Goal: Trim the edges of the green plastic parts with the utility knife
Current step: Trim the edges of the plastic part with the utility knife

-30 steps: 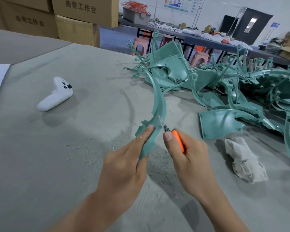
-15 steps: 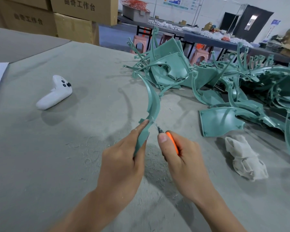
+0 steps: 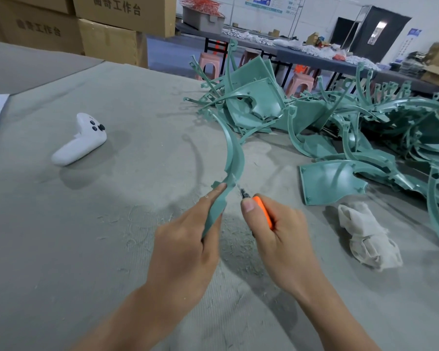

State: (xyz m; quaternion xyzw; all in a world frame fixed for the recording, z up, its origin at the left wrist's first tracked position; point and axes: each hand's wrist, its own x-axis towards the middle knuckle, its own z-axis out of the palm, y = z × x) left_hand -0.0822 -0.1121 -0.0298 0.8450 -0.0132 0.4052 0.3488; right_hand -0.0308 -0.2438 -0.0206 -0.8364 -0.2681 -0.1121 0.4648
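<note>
My left hand (image 3: 185, 247) grips the lower end of a long curved green plastic part (image 3: 232, 153), which arcs up and away over the grey table (image 3: 86, 249). My right hand (image 3: 276, 239) holds an orange utility knife (image 3: 262, 211), thumb along its top. The short blade tip touches the part's right edge just above my left index fingertip. A heap of more green plastic parts (image 3: 327, 122) lies at the far right.
A white game controller (image 3: 80, 145) lies on the left of the table. A crumpled white cloth (image 3: 365, 236) sits to the right of my hands. Plastic shavings are scattered under them. Cardboard boxes (image 3: 107, 26) stand at the far left, with another workbench and stools behind.
The green part has turned more edge-on in my left hand. The knife has slid up along its right edge, and both hands have shifted slightly up and left.
</note>
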